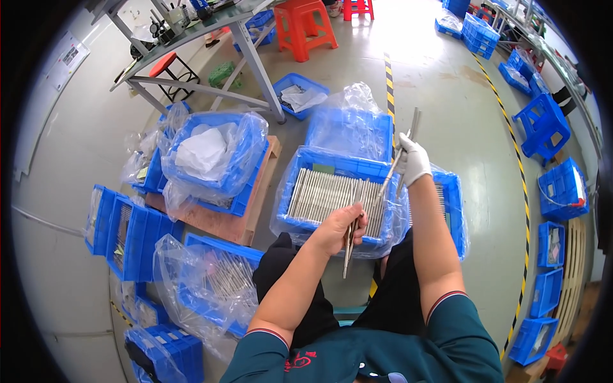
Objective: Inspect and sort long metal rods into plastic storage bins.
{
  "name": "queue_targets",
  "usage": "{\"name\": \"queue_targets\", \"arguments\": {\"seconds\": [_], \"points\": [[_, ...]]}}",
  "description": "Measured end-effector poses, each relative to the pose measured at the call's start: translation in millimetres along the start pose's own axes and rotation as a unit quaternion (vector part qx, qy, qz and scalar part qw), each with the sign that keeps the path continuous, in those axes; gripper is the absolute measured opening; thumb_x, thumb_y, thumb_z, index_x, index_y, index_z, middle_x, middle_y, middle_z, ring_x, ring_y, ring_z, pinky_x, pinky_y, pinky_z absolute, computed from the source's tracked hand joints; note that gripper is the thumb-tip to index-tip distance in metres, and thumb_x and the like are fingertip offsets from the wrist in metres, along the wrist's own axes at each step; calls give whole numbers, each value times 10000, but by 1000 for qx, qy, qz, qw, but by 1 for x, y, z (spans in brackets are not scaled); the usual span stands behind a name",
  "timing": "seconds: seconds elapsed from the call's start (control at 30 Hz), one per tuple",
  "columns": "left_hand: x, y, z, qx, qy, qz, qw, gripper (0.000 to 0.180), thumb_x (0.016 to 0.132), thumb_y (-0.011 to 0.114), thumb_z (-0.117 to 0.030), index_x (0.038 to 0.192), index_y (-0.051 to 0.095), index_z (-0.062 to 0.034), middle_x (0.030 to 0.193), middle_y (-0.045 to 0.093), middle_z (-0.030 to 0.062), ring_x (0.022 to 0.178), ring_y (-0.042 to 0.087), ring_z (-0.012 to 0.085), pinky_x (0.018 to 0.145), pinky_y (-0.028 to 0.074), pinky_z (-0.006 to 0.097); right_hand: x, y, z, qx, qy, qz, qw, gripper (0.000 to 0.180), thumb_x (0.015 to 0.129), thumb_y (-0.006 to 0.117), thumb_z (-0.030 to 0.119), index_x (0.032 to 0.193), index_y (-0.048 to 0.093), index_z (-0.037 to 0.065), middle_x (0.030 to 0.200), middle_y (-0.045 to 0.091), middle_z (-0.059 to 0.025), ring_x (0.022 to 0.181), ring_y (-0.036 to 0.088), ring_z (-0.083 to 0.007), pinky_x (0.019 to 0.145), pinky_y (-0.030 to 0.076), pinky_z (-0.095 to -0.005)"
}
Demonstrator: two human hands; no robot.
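Note:
A blue plastic crate [338,163] lined with clear plastic stands in front of my knees. Thin silvery metal rods [322,195] lie side by side in it, with a small green piece [324,168] at the far edge. Over its near side, my bare left hand [338,230] is closed around a few metal rods [348,255] that point up and down. My right hand [414,159], in a white glove, grips metal rods [416,118] above the crate's right edge. How many rods each hand has is hard to make out.
Another crate with rods [452,191] stands at the right. On my left is a plastic-wrapped crate of rods [223,274]; beyond it, stacked crates [217,172] rest on a wooden pallet [265,185]. A workbench [211,38] and red stool [303,29] stand farther off.

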State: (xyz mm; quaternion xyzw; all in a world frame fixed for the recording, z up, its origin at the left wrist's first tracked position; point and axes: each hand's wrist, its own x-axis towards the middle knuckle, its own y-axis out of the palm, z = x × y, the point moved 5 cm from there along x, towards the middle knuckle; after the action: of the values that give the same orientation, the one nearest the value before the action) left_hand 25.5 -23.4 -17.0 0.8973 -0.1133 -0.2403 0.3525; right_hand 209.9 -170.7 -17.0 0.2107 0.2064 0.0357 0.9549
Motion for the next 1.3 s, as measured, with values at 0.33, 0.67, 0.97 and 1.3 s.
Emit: {"name": "queue_targets", "arguments": {"seconds": [0.33,0.67,0.97,1.3], "points": [[6,-4,-21,-44,75,33,996,405,892,537,-465,822,601,-71,941,599,63,921,630,238,761,528,382,-67,70,-35,-418,-50,143,896,349,816,626,383,809,660,35,633,597,-46,576,580,-139,551,454,-280],[2,-37,-35,-100,198,-154,963,368,858,617,-428,802,577,-66,644,452,-36,500,398,80,452,360,236,-77,81,-34,-552,-159,125,809,455,854,537,441,926,629,2,734,628,-165,730,625,-288,696,470,-339],[4,-56,-49,-190,277,-157,929,379,866,597,-431,917,548,-59,678,414,-20,564,416,93,536,392,261,-108,76,-44,-506,-43,221,833,358,864,534,340,861,598,-11,622,608,-94,610,607,-180,609,461,-308],[11,-41,-31,-81,272,-195,939,368,925,522,-402,958,602,-45,659,429,-47,567,411,46,522,392,206,-112,91,-46,-359,-46,206,909,429,842,489,188,1251,509,61,820,629,-105,682,610,-145,689,486,-293]]}}
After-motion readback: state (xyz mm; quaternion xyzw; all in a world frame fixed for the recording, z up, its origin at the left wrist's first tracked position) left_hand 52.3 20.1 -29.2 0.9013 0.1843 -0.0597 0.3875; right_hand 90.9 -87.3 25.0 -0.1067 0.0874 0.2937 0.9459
